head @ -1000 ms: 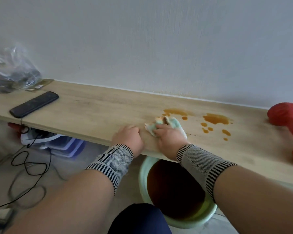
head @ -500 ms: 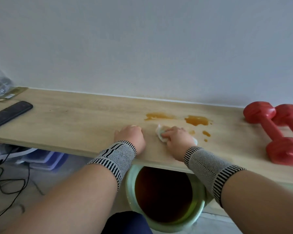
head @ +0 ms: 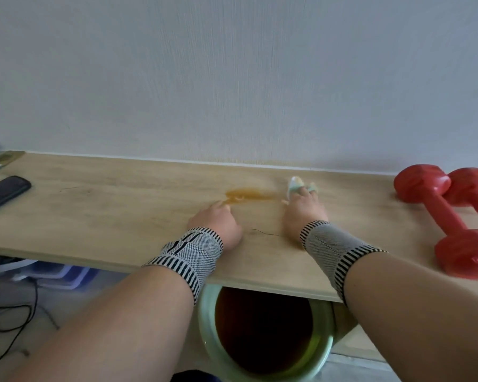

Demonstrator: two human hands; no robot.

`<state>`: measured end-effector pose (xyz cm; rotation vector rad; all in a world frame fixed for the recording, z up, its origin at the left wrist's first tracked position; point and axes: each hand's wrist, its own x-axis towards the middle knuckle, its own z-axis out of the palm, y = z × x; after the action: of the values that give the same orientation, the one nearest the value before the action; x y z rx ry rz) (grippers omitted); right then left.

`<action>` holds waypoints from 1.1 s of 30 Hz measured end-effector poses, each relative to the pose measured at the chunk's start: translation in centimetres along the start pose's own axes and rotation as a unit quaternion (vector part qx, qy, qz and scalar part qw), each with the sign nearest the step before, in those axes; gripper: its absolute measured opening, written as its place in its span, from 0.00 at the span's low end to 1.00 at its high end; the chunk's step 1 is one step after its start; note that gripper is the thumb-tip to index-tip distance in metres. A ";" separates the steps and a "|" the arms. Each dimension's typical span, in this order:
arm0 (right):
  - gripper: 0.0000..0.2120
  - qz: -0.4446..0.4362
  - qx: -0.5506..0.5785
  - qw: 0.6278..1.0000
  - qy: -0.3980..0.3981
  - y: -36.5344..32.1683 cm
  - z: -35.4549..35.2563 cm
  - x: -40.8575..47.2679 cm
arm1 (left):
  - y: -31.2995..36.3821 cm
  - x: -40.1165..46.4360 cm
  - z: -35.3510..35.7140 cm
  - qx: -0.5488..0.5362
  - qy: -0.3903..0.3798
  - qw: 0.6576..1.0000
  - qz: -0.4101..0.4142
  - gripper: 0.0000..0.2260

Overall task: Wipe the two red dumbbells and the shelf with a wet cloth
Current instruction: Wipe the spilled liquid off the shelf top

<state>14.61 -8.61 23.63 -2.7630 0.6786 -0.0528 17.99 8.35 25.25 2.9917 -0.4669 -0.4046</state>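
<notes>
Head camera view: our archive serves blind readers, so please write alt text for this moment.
A person's right hand presses a small pale cloth on a light wooden shelf, beside a smeared orange-brown spill, while the left hand rests flat nearby. Two red dumbbells lie at the right; a green basin of dark liquid sits below.

A home room: wooden shelf [head: 100, 216] against a plain wall, red dumbbells [head: 450, 213], floor cables [head: 9, 312].

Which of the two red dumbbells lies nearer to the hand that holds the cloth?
The left dumbbell, seen in full with both heads. It lies closer to the right hand holding the cloth; the other dumbbell sits behind it, cut off by the frame edge.
</notes>
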 end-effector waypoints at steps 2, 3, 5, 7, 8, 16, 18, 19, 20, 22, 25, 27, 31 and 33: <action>0.23 -0.100 0.008 0.994 -0.042 -2.5 1.0 0.2 | -0.2 0.0 -0.1 -0.002 0.007 1.000 0.002 0.25; 0.23 -0.136 0.002 0.990 -0.047 -3.1 1.3 0.3 | -0.3 0.1 -0.2 -0.002 0.015 1.000 0.002 0.23; 0.19 -0.109 0.049 0.993 -0.009 -2.3 0.1 0.2 | -0.5 0.3 -0.6 0.006 0.023 1.000 0.002 0.19; 0.18 -0.040 0.090 0.992 0.083 0.3 -1.8 0.8 | -1.2 0.6 -0.9 0.009 0.032 0.999 -0.004 0.18; 0.19 -0.014 0.082 0.990 0.113 1.8 -2.4 1.3 | -1.5 0.7 -0.8 0.008 0.032 0.999 -0.008 0.20; 0.24 -0.041 -0.033 0.999 0.009 -1.7 0.9 3.3 | -3.2 0.3 -0.8 -0.027 0.049 0.998 -0.011 0.21; 0.21 -0.149 -0.012 0.989 -0.020 -5.2 1.7 3.4 | -3.3 0.2 -0.6 -0.045 0.055 0.997 -0.011 0.22; 0.21 -0.199 -0.002 0.979 -0.048 -6.9 2.0 3.1 | -3.3 0.2 -0.5 -0.054 0.059 0.997 -0.015 0.24; 0.21 -0.243 0.003 0.967 -0.077 -8.4 2.1 2.5 | -3.2 0.3 -0.4 -0.062 0.063 0.996 -0.022 0.27; 0.20 -0.305 0.018 0.946 -0.104 -9.6 2.3 0.9 | -3.2 0.5 -0.4 -0.073 0.060 0.995 -0.033 0.30; 0.19 -0.310 0.052 0.943 -0.108 -6.9 1.1 -0.8 | -3.2 0.5 -0.5 -0.067 0.039 0.996 -0.042 0.32; 0.20 -0.238 0.008 0.967 -0.087 -3.4 0.1 -1.0 | -3.3 0.4 -0.5 -0.065 0.035 0.997 -0.037 0.29; 0.23 -0.044 -0.143 0.988 0.028 2.3 -0.6 -0.2 | -4.3 -0.7 -0.4 -0.048 0.051 0.997 -0.028 0.25; 0.26 -0.003 -0.102 0.994 0.040 1.8 -0.2 0.3 | -5.8 -1.1 -0.2 -0.025 0.065 0.997 -0.044 0.25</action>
<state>14.05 -10.29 23.28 -2.9725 0.7333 -0.1005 18.67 14.19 25.05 2.9735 -0.3085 -0.2212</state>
